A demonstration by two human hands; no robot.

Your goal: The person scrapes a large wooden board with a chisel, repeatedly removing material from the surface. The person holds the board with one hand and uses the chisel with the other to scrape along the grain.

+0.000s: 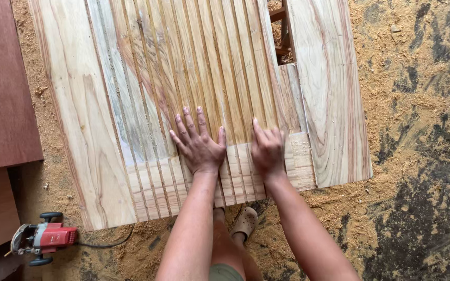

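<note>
Now we are pressing both palms flat on the slatted wooden panel (199,78), which is lying on the sawdust-covered floor (417,104). Our left hand (200,147) is resting with fingers spread wide over the slats near the panel's lower edge; our right hand (267,151) is lying just beside it, fingers closer together, gripping nothing. A red power router (42,238) is sitting well apart at lower left.

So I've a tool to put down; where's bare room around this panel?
The right frame board beyond the right hand is bare, as is the left frame board beyond the left hand. The slats under both hands are crowded.
</note>
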